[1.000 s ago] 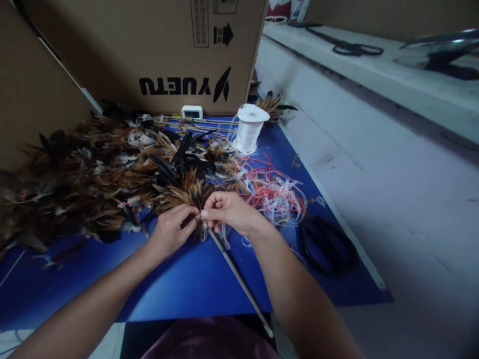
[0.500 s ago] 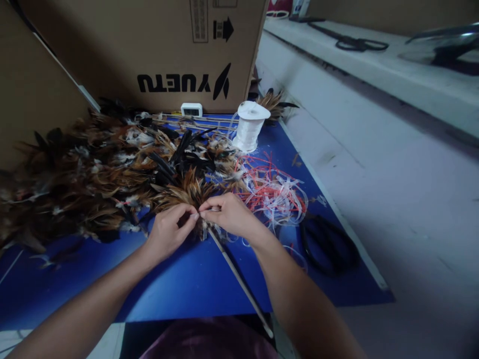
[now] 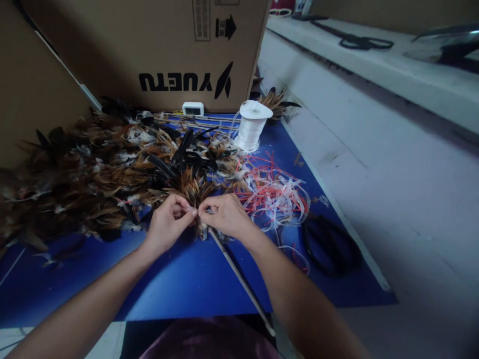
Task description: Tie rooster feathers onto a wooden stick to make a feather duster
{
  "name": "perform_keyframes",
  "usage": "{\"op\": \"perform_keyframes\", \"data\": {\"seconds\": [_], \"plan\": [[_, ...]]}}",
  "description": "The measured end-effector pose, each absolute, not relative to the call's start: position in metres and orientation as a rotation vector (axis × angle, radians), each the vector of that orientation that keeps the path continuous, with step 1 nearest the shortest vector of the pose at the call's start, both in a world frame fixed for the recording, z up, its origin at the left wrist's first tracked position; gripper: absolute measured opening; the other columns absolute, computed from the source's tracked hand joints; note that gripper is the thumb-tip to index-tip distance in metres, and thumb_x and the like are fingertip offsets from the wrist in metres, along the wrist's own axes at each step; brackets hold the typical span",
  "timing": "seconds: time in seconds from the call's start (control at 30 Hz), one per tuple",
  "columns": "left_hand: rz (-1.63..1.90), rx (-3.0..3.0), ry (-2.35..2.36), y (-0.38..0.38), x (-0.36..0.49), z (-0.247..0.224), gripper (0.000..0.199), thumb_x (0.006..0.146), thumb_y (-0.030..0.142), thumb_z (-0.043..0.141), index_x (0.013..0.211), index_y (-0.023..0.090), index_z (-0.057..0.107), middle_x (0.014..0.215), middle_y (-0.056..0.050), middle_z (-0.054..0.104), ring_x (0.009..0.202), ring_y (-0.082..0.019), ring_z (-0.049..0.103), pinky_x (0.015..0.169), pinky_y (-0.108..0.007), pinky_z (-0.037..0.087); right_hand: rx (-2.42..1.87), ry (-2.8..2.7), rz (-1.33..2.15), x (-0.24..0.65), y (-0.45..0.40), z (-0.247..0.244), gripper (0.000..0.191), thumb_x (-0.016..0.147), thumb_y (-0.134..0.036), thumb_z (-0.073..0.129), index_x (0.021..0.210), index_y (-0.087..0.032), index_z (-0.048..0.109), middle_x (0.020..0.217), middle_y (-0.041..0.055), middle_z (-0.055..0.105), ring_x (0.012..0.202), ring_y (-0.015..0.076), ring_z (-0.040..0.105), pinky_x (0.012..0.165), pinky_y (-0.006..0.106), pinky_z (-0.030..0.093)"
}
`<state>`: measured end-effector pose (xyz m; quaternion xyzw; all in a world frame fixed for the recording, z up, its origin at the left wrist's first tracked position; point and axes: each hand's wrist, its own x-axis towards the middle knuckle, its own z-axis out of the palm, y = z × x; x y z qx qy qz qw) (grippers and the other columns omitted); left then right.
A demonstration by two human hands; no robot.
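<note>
A thin stick (image 3: 239,276) lies aslant over the front edge of the blue table, with a brown feather bundle (image 3: 190,187) at its far end. My left hand (image 3: 168,222) is pinched at the base of the bundle, on a thin whitish strand (image 3: 190,208). Close against it, my right hand (image 3: 224,214) is pinched too, thumb and forefinger together at the same spot. What lies between the right fingertips is too small to make out. White and red ribbon strips (image 3: 280,197) lie tangled to the right of my hands.
Loose feathers (image 3: 93,179) cover the table's left side. A white ribbon spool (image 3: 252,127) and a small white display device (image 3: 193,108) stand before a cardboard box (image 3: 112,50). Black-handled scissors (image 3: 331,244) lie at right; another pair (image 3: 364,42) is on the ledge.
My left hand has shifted slightly up, its fingers now curled in more around the strand. The right hand stays at nearly the same place. The whole view has moved a little.
</note>
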<state>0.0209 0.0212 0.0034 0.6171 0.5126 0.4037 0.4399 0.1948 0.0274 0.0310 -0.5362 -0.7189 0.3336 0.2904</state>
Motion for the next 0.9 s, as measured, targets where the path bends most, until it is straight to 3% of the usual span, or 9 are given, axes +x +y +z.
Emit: {"op": "perform_keyframes", "data": {"seconds": [0.47, 0.9], "plan": [[1.018, 1.647, 1.344, 0.014, 0.022, 0.005, 0.032, 0.068, 0.026, 0.070, 0.086, 0.020, 0.045, 0.073, 0.000, 0.068, 0.066, -0.014, 0.067, 0.061, -0.023, 0.054, -1.395, -1.720, 1.236, 0.196, 0.031, 0.019, 0.014, 0.066, -0.024, 0.060, 0.069, -0.016, 0.070, 0.042, -0.0076, 0.035, 0.042, 0.0045, 0.028, 0.043, 0.018, 0.020], [1.194, 2.428, 1.273, 0.010, 0.022, 0.003, 0.009, 0.076, 0.012, 0.061, 0.083, 0.018, 0.060, 0.077, 0.001, 0.066, 0.069, -0.009, 0.063, 0.067, -0.019, 0.051, -1.424, -1.444, 1.430, 0.190, 0.032, 0.011, 0.012, 0.058, -0.021, 0.058, 0.062, -0.014, 0.066, 0.046, -0.0051, 0.045, 0.043, 0.0050, 0.034, 0.041, 0.017, 0.024]]}}
